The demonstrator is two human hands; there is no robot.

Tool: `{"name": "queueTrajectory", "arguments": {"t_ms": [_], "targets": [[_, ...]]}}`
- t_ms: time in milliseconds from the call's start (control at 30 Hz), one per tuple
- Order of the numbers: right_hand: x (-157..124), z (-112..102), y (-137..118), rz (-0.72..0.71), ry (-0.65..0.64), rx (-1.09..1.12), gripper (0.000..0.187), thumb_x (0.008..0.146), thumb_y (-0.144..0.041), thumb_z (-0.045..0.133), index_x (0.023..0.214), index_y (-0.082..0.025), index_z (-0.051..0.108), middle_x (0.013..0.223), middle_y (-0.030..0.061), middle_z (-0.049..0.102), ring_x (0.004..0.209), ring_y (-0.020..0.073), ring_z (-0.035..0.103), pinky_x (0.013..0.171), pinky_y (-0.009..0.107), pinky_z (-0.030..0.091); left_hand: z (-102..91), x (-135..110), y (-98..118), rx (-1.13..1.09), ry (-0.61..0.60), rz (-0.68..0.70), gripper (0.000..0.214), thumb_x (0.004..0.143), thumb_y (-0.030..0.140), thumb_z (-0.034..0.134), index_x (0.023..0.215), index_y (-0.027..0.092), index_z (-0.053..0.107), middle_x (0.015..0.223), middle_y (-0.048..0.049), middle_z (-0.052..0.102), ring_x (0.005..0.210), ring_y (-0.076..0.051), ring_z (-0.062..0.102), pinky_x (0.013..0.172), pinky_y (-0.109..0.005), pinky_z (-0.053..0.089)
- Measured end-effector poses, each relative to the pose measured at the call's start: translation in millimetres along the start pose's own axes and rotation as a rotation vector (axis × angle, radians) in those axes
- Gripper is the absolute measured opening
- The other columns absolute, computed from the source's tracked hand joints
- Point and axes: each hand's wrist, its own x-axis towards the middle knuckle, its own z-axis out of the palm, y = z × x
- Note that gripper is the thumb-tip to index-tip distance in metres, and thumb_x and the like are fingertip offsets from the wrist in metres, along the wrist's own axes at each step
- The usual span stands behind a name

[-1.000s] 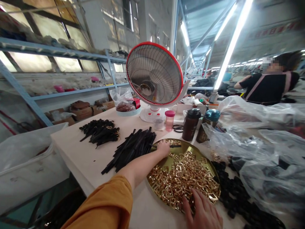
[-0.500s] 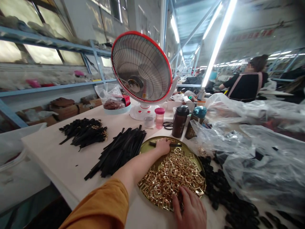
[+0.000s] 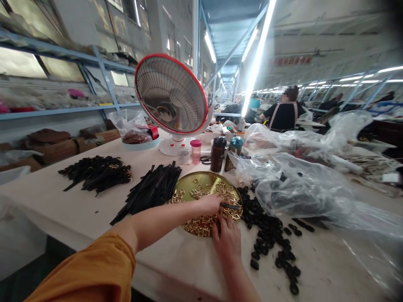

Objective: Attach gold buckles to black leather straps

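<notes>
My left hand reaches across the round gold tray, its fingers closed on a black strap whose end sticks out to the right. Just nearer to me, my right hand is at the tray's near right rim, its fingers curled down at the metal buckles. Whatever lies between those fingertips is hidden. Small gold rectangular buckles cover much of the tray, thickest at the near side. A bundle of black straps lies left of the tray.
Black straps with gold buckles are piled farther left. Small black rings and clear plastic bags spread on the right. Behind stand a red-rimmed fan heater, a pink-lidded cup and dark bottles. A person sits beyond.
My left hand has come from the tray's far side toward me with the strap, close to my right hand. Buckles are more spread over the tray. The view has swung right.
</notes>
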Motion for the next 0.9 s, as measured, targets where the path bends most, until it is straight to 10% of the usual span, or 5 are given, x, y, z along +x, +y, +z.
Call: {"name": "queueTrajectory", "arguments": {"t_ms": [233,400,533,767,900], "targets": [[3.4,-11.5,-5.5,0.056,0.031,0.126,0.028,0.080,-0.032,0.045,0.096,-0.013,0.060,0.096,0.0136,0.061,0.093,0.0269,0.050,0.084,0.044,0.034,-14.5,-65.5,10.1,0.117,0.150,0.010,0.027,0.086,0.024,0.031,0.102,0.016,0.052,0.095,-0.0113,0.061,0.092,-0.024,0.057,0.080,-0.038,0.043],[-18.0,-34.7,-16.9,0.106,-0.037,0.376,0.031,0.084,-0.036,0.038,0.094,-0.014,0.057,0.080,0.0075,0.062,0.070,0.0193,0.056,0.061,0.032,0.044,-5.0,-116.8,10.3,0.067,0.160,-0.120,0.048,0.079,0.059,0.036,0.096,0.016,0.052,0.086,-0.0102,0.063,0.081,-0.026,0.061,0.069,-0.035,0.047],[-51.8,-59.5,-29.5,0.489,-0.149,0.965,0.030,0.084,-0.041,0.041,0.095,-0.017,0.054,0.070,0.0011,0.060,0.057,0.0131,0.052,0.052,0.026,0.043,19.7,-148.6,19.0,-0.122,0.141,-0.096,0.045,0.084,0.054,0.030,0.090,0.017,0.054,0.091,-0.0093,0.062,0.088,-0.026,0.059,0.074,-0.037,0.045],[-77.9,-90.2,-40.1,0.993,-0.112,1.245,0.025,0.066,-0.034,0.067,0.080,-0.019,0.052,0.049,-0.0088,0.045,0.043,0.0060,0.039,0.041,0.017,0.032,50.0,-185.0,40.7,-1.380,-0.549,-0.058,0.011,0.075,0.023,0.048,0.083,0.015,0.048,0.072,0.0004,0.059,0.057,-0.008,0.057,0.057,-0.021,0.043],[-82.9,-98.7,-44.9,1.045,-0.111,1.238,0.034,0.065,-0.031,0.067,0.095,-0.019,0.054,0.048,-0.0093,0.043,0.043,0.0071,0.038,0.042,0.019,0.034,53.1,-196.6,49.2,-1.703,-0.615,-0.115,0.013,0.071,0.023,0.055,0.078,0.014,0.048,0.067,0.0012,0.058,0.051,-0.005,0.054,0.052,-0.017,0.040]]}}
